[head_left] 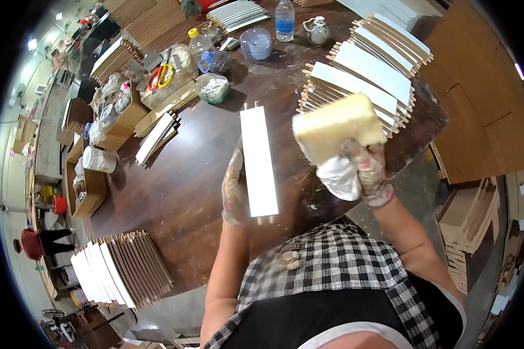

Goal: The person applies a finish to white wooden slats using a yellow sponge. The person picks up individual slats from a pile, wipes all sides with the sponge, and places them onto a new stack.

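Left grip (233,189) is holding white-faced slat (260,163); right grip (371,171) is clasping apparent sponge block (340,121): best keeping slat steady, block flat.

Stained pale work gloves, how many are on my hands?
2: one on your left hand, at the left edge of the white rectangular board; one on your right hand, holding the pale yellow sponge-like block. Both are in view.
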`<state>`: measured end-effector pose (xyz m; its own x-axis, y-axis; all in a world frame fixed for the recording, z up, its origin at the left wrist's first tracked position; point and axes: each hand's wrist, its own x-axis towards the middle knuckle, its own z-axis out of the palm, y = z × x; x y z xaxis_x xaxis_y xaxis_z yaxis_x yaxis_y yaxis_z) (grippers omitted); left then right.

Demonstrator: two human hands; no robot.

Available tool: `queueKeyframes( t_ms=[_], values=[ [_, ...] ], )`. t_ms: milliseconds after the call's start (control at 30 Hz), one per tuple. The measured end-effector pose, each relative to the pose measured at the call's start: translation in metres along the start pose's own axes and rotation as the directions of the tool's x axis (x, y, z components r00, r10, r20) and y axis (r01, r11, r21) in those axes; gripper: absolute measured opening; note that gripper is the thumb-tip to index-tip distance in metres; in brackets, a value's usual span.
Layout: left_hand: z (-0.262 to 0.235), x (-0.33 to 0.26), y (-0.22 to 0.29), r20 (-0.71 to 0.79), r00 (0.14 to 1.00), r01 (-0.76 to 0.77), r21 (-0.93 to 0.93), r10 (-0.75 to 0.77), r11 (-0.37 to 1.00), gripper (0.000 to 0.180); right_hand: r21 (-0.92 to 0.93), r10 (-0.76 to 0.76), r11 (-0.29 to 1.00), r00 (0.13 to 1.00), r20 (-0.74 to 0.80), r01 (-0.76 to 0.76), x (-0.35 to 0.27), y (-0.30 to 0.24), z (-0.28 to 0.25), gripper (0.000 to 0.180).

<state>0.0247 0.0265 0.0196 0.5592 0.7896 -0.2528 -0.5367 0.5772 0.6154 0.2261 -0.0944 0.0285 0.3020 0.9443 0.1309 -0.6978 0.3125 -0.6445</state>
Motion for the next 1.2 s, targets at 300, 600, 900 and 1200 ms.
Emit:
queueKeyframes(
  t_ms=[300,600,900,1200],
  values=[
    [-0.02,-0.021,-0.025,0.272,0.934,0.272,-0.125,-0.231,0.954,0.053,-0.687,-0.418,0.279,0.729,0.542,0.671,0.039,0.06,0.071,0.051],
    [0.019,-0.035,-0.008,0.214,0.918,0.367,-0.131,-0.335,0.921,0.04,-0.23,-0.306,0.912,0.936,0.173,0.341,0.094,0.001,0.026,0.045],
    [-0.02,0.01,-0.018,0.294,0.883,0.449,-0.307,-0.365,0.839,0.03,-0.598,-0.296,0.516,0.783,0.548,0.613,0.007,0.076,0.078,0.064],
    [0.022,-0.004,0.006,-0.006,0.939,0.343,-0.026,-0.343,0.939,0.039,-0.071,-0.174,0.982,0.984,0.025,0.176,0.045,0.035,0.069,0.026]
  ],
)
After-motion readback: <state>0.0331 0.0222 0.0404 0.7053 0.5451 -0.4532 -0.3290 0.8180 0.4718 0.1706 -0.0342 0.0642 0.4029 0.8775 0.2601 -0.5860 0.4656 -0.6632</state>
